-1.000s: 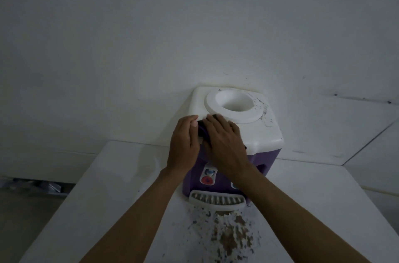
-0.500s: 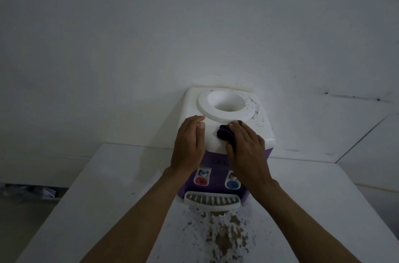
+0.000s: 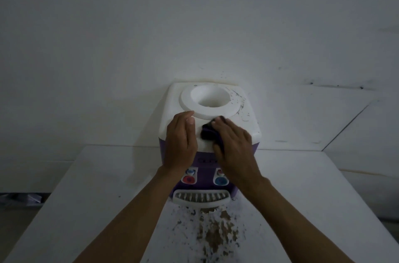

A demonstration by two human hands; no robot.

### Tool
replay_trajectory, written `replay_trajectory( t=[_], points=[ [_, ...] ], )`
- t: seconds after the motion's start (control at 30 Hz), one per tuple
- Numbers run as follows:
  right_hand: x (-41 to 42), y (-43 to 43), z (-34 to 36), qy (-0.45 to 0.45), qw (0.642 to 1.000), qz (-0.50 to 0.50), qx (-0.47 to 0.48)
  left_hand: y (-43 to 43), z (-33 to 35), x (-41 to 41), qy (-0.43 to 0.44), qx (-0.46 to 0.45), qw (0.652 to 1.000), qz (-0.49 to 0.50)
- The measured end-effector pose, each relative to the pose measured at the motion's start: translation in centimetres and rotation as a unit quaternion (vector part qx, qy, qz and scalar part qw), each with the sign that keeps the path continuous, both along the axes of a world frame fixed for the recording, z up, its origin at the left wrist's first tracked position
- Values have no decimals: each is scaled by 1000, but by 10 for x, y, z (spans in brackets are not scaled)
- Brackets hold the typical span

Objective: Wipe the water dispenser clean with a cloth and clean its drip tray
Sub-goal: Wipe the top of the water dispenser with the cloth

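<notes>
Below, brown stains before drip tray.

Most of the dark cloth lies hidden under the right hand, whose wrist also covers part of the blue tap. The lettering on the purple front of the dispenser is too dim to read. Both forearms and the bench run off the lower edge.
</notes>
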State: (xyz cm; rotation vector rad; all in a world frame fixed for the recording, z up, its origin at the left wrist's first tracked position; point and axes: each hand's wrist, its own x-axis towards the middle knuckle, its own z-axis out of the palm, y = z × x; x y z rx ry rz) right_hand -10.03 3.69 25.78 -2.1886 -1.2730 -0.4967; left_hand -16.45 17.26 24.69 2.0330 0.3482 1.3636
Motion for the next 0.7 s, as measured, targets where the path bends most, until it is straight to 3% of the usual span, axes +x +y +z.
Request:
replay_trajectory(
  t=[0.1, 0.2, 0.37, 0.57, 0.7],
  points=[
    [-3, -3, -14, -51, 996, 63, -39, -4, 0, 2, -16, -2, 1000, 7],
    [11, -20, -26, -79, 994, 65, -35, -3, -1, 4, -20, 5, 1000, -5],
    [27, -37, -30, -2, 996, -50, 73, 0, -5, 3, -23, -3, 999, -27],
    [8, -13, -26, -33, 998, 47, 20, 1, -8, 1, -19, 4, 998, -52],
    [22, -31, -26, -10, 999, -2, 49, 5, -4, 1, 16, 51, 998, -42]
  ],
)
